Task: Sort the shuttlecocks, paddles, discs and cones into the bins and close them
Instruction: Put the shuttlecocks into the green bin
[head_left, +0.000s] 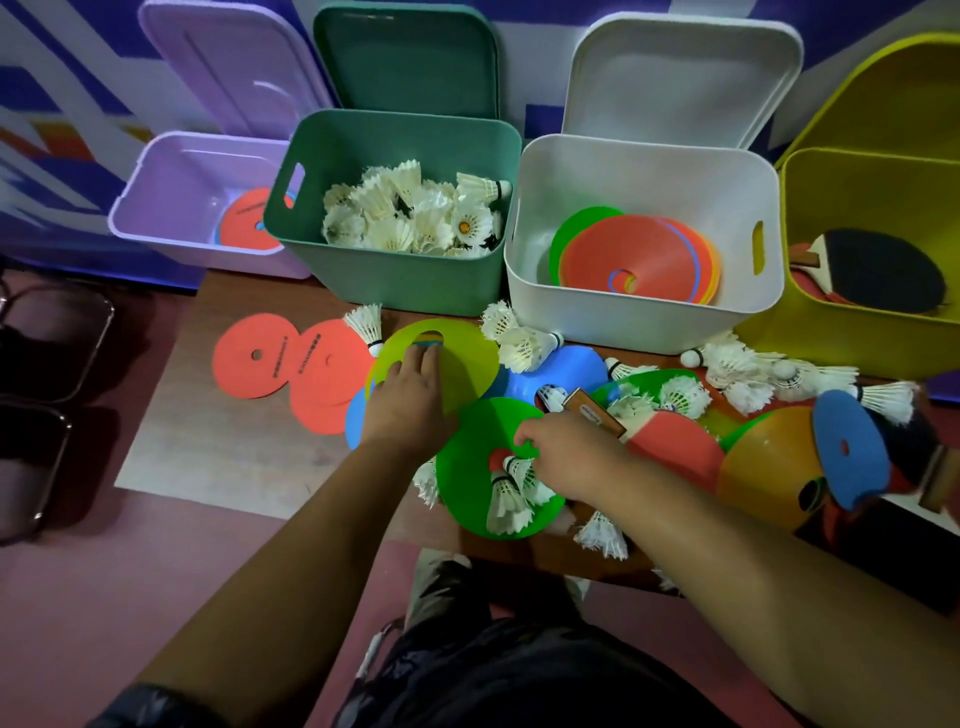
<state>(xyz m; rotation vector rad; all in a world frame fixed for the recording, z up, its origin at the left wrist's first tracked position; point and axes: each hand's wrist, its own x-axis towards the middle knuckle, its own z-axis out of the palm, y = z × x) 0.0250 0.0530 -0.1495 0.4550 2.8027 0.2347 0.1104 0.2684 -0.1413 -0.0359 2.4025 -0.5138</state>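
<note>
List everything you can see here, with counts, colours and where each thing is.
bins: four, in a row along the table's back: purple bin, green bin, white bin, yellow bin.
lids: four, matching colours, propped upright behind the bins.
shuttlecocks: many, white, heaped in the green bin and scattered over the table.
cones: several; orange, green, yellow stacked in the white bin; others loose on the table.
flat discs: two red-orange, table left; one blue, table right; one red-orange in the purple bin.
paddles: dark-faced in the yellow bin; one red-faced, table centre-right.
table: one, brown.
chairs: apparently two, dark, far left.
left hand: on the yellow-green cone.
right hand: at the green cone's centre hole.
</note>
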